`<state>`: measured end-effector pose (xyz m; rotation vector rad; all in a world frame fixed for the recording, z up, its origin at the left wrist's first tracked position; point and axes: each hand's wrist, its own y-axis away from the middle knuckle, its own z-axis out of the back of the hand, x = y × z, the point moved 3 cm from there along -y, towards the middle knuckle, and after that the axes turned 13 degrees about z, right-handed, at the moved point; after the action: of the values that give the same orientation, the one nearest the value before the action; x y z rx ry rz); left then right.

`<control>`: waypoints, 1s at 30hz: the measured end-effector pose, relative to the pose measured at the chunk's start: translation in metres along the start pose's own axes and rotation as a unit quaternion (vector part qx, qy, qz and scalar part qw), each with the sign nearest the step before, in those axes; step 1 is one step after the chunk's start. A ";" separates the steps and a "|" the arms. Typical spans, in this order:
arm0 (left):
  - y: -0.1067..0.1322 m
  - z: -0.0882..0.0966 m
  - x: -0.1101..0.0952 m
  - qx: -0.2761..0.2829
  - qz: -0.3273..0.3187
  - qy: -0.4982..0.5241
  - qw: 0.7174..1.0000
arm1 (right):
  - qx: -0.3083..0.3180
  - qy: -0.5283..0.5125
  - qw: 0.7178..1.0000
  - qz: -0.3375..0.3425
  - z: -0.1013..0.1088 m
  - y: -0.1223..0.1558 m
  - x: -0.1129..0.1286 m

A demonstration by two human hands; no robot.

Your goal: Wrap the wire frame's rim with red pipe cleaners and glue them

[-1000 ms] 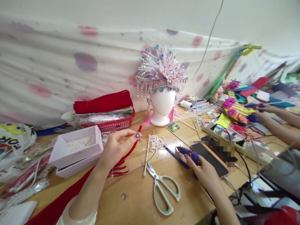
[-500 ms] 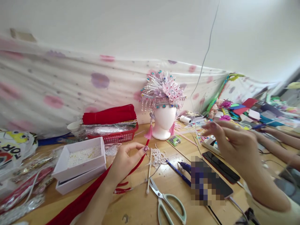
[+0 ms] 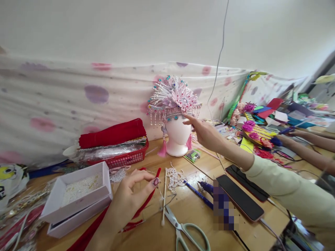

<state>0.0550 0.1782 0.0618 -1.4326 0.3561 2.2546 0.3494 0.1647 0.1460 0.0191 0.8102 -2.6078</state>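
Observation:
My left hand pinches a fuzzy red chenille stem between thumb and fingertip; its tip sticks up past the thumb. A bundle of the same red stems trails under the wrist. My right hand is stretched forward with the index finger extended, beside the front of a pink beaded headdress. Whether that finger touches it I cannot tell. The headdress sits on a white foam head, with pearl strings and pink tassels hanging down. Nothing shows in the right hand.
Scissors, a bead string, a cotton swab, a blue pen and two phones lie on the table. White boxes and a red basket stand left. Another person's arms work at right.
My right hand has moved forward and left, up to the headdress. My left hand has dropped a little with the red stem. The view has shifted slightly right.

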 end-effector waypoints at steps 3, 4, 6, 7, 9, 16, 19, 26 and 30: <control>0.002 -0.002 -0.002 -0.012 0.011 0.022 1.000 | 0.112 0.025 0.993 0.008 -0.033 0.009 -0.011; 0.004 -0.002 -0.003 -0.019 0.016 0.032 0.999 | 0.151 0.029 0.988 0.002 -0.044 0.014 -0.018; 0.005 -0.004 -0.006 -0.031 0.025 0.048 0.998 | 0.223 0.034 0.974 -0.015 -0.067 0.027 -0.038; 0.006 -0.004 -0.007 -0.032 0.029 0.051 0.998 | 0.260 0.038 0.965 -0.026 -0.078 0.035 -0.049; 0.006 -0.004 -0.007 -0.036 0.036 0.050 0.997 | 0.323 0.045 0.944 -0.049 -0.100 0.052 -0.072; 0.001 0.000 0.001 -0.031 0.032 -0.003 0.999 | 0.388 0.092 0.914 -0.073 -0.148 0.085 -0.112; -0.002 0.001 0.003 -0.038 0.035 -0.015 0.999 | 0.365 0.110 0.923 -0.057 -0.153 0.080 -0.115; -0.006 0.003 0.008 -0.013 0.028 -0.032 0.999 | 0.328 0.126 0.936 0.003 -0.155 0.073 -0.120; -0.005 0.001 0.006 -0.002 0.017 -0.026 1.000 | 0.356 0.124 0.926 0.008 -0.154 0.084 -0.125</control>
<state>0.0546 0.1846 0.0573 -1.3767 0.3610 2.3162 0.4797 0.2333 -0.0113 0.5642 -0.1088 -2.7654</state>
